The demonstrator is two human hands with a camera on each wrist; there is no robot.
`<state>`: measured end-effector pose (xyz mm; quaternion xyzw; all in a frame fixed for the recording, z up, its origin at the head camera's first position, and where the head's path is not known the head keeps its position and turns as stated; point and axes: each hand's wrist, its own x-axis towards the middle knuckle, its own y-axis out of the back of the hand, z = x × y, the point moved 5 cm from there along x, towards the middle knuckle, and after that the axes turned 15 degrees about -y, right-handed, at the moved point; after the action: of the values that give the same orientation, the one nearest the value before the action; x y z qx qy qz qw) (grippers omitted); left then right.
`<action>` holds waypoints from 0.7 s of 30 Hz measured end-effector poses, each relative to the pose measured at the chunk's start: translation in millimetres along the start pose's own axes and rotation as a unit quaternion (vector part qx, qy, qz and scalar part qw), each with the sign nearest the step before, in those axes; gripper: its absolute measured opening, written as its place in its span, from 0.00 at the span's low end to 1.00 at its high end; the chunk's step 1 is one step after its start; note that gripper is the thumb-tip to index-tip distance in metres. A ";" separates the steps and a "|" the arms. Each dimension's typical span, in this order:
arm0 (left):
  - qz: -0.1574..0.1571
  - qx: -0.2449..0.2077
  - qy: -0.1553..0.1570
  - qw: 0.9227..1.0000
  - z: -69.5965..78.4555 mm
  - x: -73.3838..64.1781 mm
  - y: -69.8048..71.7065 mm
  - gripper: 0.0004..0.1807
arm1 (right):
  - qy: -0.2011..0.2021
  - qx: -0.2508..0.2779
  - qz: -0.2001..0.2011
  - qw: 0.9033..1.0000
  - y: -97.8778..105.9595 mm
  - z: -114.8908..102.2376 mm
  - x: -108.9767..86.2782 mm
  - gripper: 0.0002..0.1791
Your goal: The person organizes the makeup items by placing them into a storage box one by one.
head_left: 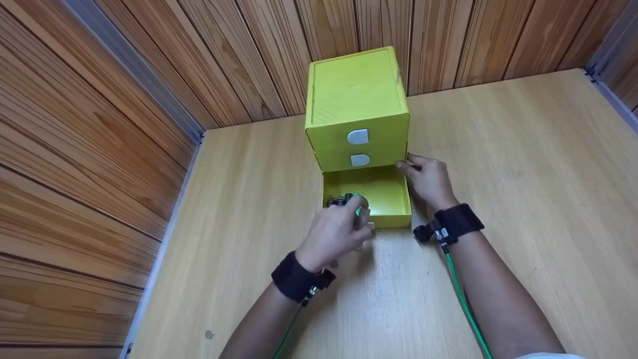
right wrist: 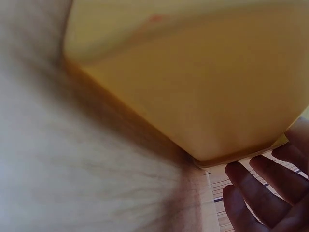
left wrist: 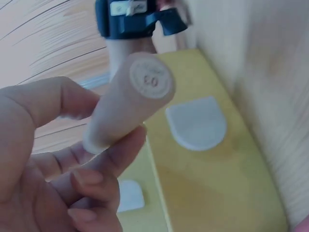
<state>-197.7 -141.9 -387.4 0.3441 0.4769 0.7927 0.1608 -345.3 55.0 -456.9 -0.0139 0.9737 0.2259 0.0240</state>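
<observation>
My left hand pinches a beige cosmetic tube between thumb and fingers. The tube's round end, marked "03", faces the left wrist camera. The hand is above the front of the pulled-out bottom drawer of a yellow drawer box. Dark items with a bit of green show at the drawer's left side, partly covered by this hand. My right hand touches the box's lower right side near the open drawer, its thumb by the drawer's edge. Its fingers look extended along the yellow side.
Two upper drawers with white tabs are closed above the open one. The box stands on a wooden table against a plank wall. Both wrists wear black bands with cameras and green cables.
</observation>
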 end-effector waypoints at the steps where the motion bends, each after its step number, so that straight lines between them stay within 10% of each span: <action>1: 0.006 -0.001 0.003 1.000 -0.9 1.0 2.0 0.14 | 0.001 0.000 0.001 1.000 0.1 -0.1 0.0 0.25; 21: 0.085 -0.066 0.005 0.994 -17.1 25.4 16.0 0.14 | 0.002 0.000 -0.001 1.000 0.2 -0.6 -0.7 0.26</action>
<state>-226.5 -146.0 -368.8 0.3681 0.3938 0.8347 0.1128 -344.7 54.9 -456.2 -0.0152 0.9738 0.2260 0.0222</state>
